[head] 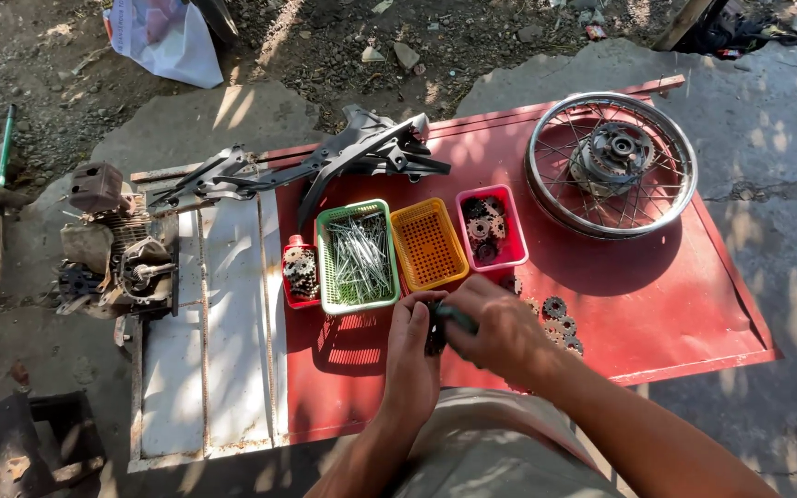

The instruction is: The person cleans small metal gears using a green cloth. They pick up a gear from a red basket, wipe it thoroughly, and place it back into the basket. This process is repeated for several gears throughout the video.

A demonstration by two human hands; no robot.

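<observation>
Dark gear [434, 337] at six o'clock on red board [657, 304], gripped in left hand [414, 346]; right hand [500, 327] closed around dark-handled tool [454, 318] touching it. Loose gears [560, 323] at three o'clock. Baskets [428, 244] at twelve.

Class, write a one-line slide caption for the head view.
Both hands hold a dark part above a red board with baskets, gears and a spoked wheel.
</observation>
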